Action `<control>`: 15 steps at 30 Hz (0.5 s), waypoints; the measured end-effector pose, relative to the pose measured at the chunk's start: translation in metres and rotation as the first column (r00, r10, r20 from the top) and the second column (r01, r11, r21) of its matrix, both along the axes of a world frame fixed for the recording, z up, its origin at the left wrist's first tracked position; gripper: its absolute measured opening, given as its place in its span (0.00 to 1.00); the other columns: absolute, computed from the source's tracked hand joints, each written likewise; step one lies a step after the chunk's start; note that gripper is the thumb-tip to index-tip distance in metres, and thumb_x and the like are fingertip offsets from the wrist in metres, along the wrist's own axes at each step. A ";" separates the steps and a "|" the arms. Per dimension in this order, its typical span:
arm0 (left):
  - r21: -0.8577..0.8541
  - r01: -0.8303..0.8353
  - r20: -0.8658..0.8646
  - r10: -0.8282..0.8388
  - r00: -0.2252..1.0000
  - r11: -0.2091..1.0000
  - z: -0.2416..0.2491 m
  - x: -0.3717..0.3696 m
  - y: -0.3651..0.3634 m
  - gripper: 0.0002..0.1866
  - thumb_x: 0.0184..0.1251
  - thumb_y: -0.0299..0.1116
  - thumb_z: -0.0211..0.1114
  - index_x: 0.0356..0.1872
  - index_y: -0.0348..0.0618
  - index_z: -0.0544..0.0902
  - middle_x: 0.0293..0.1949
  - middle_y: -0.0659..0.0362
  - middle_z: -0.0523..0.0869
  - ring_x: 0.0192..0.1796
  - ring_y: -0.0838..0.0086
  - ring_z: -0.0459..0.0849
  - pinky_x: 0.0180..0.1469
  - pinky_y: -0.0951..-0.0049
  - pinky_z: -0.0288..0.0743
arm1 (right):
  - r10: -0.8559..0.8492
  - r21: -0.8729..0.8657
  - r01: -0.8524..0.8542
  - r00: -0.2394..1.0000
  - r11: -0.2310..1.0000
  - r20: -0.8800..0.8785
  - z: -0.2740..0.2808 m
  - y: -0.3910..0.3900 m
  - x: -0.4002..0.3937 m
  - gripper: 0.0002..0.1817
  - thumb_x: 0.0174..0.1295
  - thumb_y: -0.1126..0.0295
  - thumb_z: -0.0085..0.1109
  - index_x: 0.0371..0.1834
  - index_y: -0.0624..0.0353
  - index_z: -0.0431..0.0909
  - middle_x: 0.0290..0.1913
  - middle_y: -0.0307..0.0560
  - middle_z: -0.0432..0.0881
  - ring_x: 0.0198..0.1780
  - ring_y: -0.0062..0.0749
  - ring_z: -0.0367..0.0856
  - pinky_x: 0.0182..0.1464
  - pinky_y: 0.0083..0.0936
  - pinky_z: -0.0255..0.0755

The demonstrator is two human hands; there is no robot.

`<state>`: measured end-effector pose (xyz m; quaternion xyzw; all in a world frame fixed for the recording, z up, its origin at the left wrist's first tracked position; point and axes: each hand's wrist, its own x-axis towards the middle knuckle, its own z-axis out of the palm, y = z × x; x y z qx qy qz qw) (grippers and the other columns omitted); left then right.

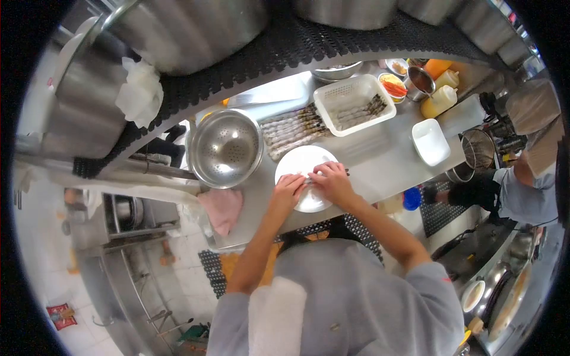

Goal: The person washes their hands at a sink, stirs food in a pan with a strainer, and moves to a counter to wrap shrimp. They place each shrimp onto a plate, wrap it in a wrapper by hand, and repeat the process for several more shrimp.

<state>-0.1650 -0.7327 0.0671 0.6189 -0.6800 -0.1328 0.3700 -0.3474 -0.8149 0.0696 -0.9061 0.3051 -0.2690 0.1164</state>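
Observation:
Both hands meet over a round white plate (306, 203) on the steel counter. My left hand (289, 188) has its fingers curled in at the plate's middle, and my right hand (333, 183) is closed just beside it. Between them they grip a shrimp, mostly covered by the fingers; its dark tail (348, 172) pokes out to the right. Beyond the plate, several shrimp (288, 132) lie stretched out in a row. More grey shrimp (356, 116) rest inside a white plastic basket (323, 98) behind my right hand.
Left of the plate sits a steel colander (227, 148), with a pink cloth (221, 210) at the counter's edge. A white square dish (431, 142) and squeeze bottles (439, 102) stand right. A shelf (249, 56) with large pots overhangs the back. Another person (525, 193) stands at right.

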 end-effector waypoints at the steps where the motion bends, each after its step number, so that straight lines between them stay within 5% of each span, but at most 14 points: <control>1: -0.013 -0.002 0.003 0.002 1.000 1.000 -0.001 0.000 0.000 0.13 0.58 0.29 0.74 0.45 0.41 0.89 0.48 0.56 0.90 0.51 0.61 0.85 0.55 0.64 0.80 | -0.001 0.001 0.001 1.000 1.000 -0.001 -0.003 0.000 0.002 0.10 0.55 0.63 0.68 0.41 0.45 0.88 0.43 0.31 0.82 0.52 0.34 0.78 0.57 0.40 0.68; 15: 0.007 -0.016 0.025 0.015 1.000 1.000 -0.003 0.007 0.000 0.13 0.61 0.28 0.71 0.47 0.42 0.89 0.49 0.59 0.90 0.52 0.62 0.85 0.56 0.64 0.80 | 0.043 0.069 -0.043 0.999 0.997 0.004 -0.008 -0.001 0.011 0.14 0.51 0.63 0.72 0.43 0.43 0.87 0.46 0.30 0.82 0.52 0.34 0.77 0.55 0.40 0.69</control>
